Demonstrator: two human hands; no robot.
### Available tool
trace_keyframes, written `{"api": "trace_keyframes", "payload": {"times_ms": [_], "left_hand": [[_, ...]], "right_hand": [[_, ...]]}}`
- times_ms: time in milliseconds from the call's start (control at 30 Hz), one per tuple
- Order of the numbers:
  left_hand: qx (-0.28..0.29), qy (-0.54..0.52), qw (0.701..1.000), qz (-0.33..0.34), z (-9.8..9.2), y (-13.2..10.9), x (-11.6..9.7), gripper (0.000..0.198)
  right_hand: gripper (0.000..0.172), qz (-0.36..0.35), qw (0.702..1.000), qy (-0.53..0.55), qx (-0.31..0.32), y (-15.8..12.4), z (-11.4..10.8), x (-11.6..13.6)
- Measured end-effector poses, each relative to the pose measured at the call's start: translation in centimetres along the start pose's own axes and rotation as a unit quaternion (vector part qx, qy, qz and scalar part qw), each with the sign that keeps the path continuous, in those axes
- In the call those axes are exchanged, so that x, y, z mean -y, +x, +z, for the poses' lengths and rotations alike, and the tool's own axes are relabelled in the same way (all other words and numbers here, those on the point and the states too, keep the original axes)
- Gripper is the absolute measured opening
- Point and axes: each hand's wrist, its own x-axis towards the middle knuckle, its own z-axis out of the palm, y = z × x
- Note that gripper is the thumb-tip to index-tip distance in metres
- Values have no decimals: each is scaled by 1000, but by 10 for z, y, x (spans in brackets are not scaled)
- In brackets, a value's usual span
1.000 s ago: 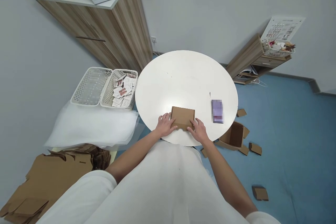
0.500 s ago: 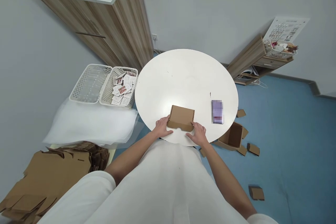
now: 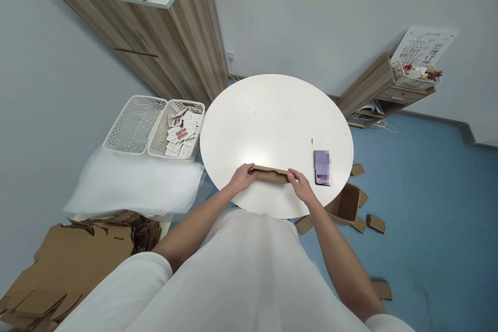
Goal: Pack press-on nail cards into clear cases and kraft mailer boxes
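A small brown cardboard box (image 3: 271, 174) stands tipped up on the near part of the round white table (image 3: 272, 119), so only a narrow side faces me. My left hand (image 3: 241, 178) grips its left end with fingers curled over the top. My right hand (image 3: 300, 184) holds its right end the same way. A phone (image 3: 322, 167) with a purple screen lies flat on the table just to the right of my right hand.
Two white baskets (image 3: 134, 125) sit on a padded surface at left, one holding small cards (image 3: 181, 130). Flat cardboard blanks (image 3: 70, 264) are piled at lower left. An open box (image 3: 346, 202) and cardboard scraps lie on the blue floor. Wooden cabinets stand against the wall.
The box lay flat under both hands a second ago. Its near edge has lifted, and it is now tipped up on edge, with both hands moved to its ends.
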Motion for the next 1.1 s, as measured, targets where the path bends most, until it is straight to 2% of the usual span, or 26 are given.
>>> {"api": "trace_keyframes", "payload": {"times_ms": [167,233,333,500,767,1100], "left_hand": [[-35,64,997,-12,-1,4,-5,38],[-52,90,995,-12,-2,3,-7,40],[-52,109,993,-7,-3,2,-10,40],[-64,141,988,7,-4,3,-12,38],[-59,93,994,21,-5,2,-16,41],[-62,59,996,29,-9,-1,-21,40]], "right_hand": [[54,2,999,-34,-40,7,-3,13],[52,-7,997,-60,-38,7,-4,16],[53,-14,996,-89,-25,5,-6,21],[53,-3,995,-85,-51,3,-5,26],[51,12,998,-25,-49,1,-3,31],[51,32,999,24,-31,2,-3,20]]}}
